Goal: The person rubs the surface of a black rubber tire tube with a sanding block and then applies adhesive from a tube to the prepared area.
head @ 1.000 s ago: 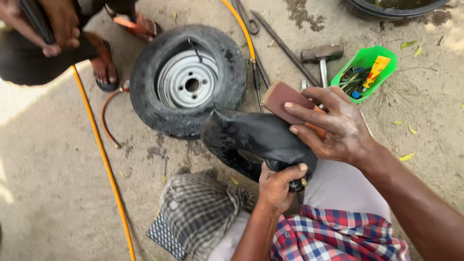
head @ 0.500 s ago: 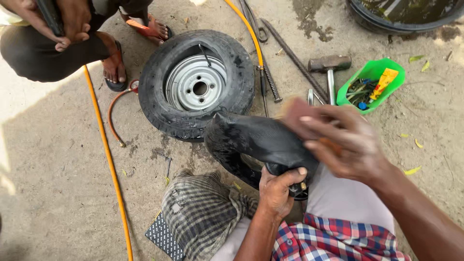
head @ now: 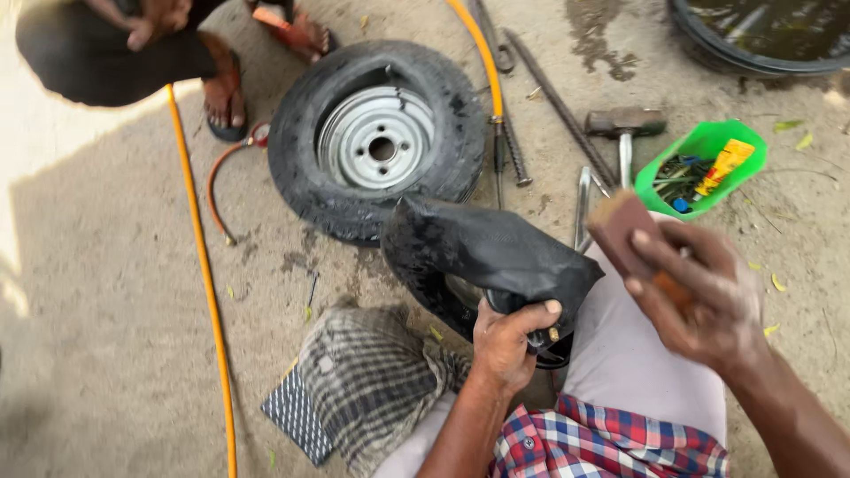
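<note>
My left hand (head: 506, 341) is clamped round the black tube (head: 496, 252), fingers curled tight and thumb over the top, pinching a fold of rubber down by my knee, with a small brass valve showing just under my fingertips. The tube drapes over my lap, its bulk rising up and left toward the tyre. My right hand (head: 699, 292) is up off the tube, fingers pressed together along the top of a brown block (head: 624, 230), thumb underneath, so the block is gripped flat and tilted; it's blurred, and it sits just right of the tube without touching it.

Beyond the tube, the tyre (head: 376, 133) lies flat on the ground with its grey steel rim facing up, its near edge right behind the tube. Left of my knee a checked cloth (head: 372, 381) is bunched on the dirt. Right of the tyre lie a long rod (head: 558, 102) and a hammer (head: 624, 124), and beside them a green tray (head: 708, 146) of small bits. An orange hose (head: 205, 283) runs down the ground on the left. Top left, another person's sandalled foot (head: 223, 97) stands near the tyre. Top right corner, a dark basin (head: 708, 53) holds water.
</note>
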